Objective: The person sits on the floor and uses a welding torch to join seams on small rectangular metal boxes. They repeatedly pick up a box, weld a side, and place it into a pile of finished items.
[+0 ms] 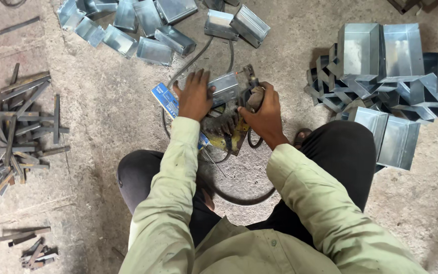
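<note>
1. We look down on a person in a pale green long-sleeved shirt and dark trousers, seated on a grey concrete floor [102, 116].
2. We see the left hand [194, 96] pressed palm down, fingers spread, on a small open box of shiny galvanised sheet metal [225, 87]; it steadies the box rather than closing around it.
3. The right hand [264, 114] is curled around the handle of a grimy yellow and black power tool [229, 133], gripping it firmly.
4. The box lies on the floor between the two hands, under the left fingers and just left of the right knuckles, touching the tool's front end.
5. A blue and white flat packet [164, 99] lies just left of the left wrist, partly under it.
6. A dark cable [244, 199] loops from the tool back toward the knees.
7. Further boxes of the same sheet metal lie in a loose row [128, 25] along the top edge, well apart from the hands.
8. A stacked heap of such boxes [381, 76] stands to the right, near the right knee.
9. A pile of short dark metal strips [13, 132] lies far left.
</note>
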